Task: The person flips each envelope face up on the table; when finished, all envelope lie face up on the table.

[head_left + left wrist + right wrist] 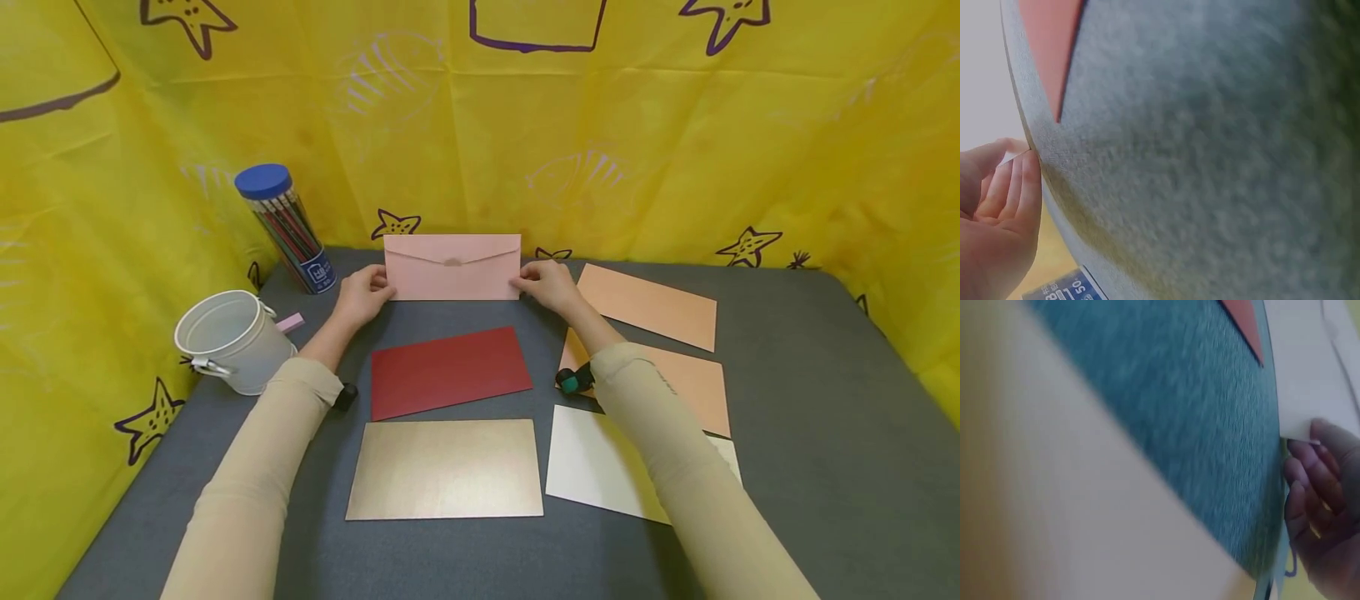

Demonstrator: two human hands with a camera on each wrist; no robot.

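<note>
Toward the bench's [817,417] far edge, I have my left hand [363,296] and right hand [551,287] pinching the pink envelope [452,280] by its ends; five papers [452,372] already lie flat, only this one raised.

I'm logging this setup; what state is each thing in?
Pink envelope: flap folded down
Left grip: pinching pink envelope
Right grip: pinching pink envelope
Pencil jar: lidded
White bucket: lidless, upright
Red rectangle: flat
Gold rectangle: flat
Far peach rectangle: flat
Near peach rectangle: flat
Cream rectangle: flat
</note>
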